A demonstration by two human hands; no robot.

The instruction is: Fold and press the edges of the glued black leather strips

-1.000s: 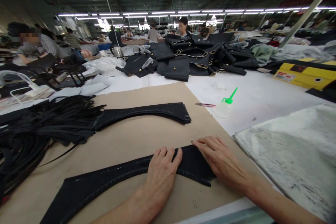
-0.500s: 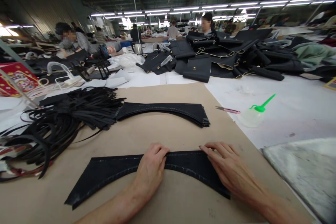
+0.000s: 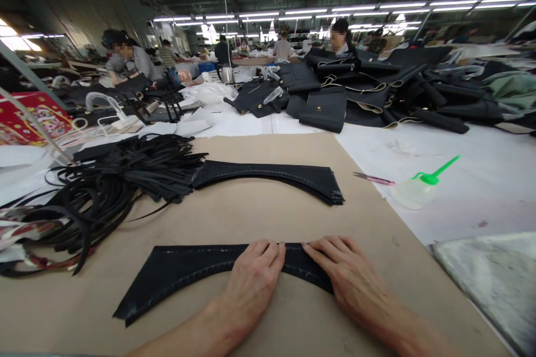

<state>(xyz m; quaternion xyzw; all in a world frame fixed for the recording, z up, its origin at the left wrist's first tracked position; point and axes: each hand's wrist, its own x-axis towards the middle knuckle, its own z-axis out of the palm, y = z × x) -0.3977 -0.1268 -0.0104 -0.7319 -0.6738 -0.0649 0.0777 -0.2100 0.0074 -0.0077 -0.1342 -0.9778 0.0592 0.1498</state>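
Observation:
A curved black leather piece lies on a brown cardboard sheet near the table's front edge. My left hand presses flat on its middle with fingers stretched out. My right hand lies flat on the piece's right part, fingers together and touching the left hand's fingertips. Its right end is hidden under my right hand. Farther back a stack of the same curved black pieces rests on the cardboard.
A heap of black straps lies at the left. A clear squeeze bottle with a green nozzle and small pink snips sit at the right. Black bags are piled behind. Other people work at far tables.
My right hand has slid left along the black piece until its fingers meet the left hand's. The view has shifted slightly to the left.

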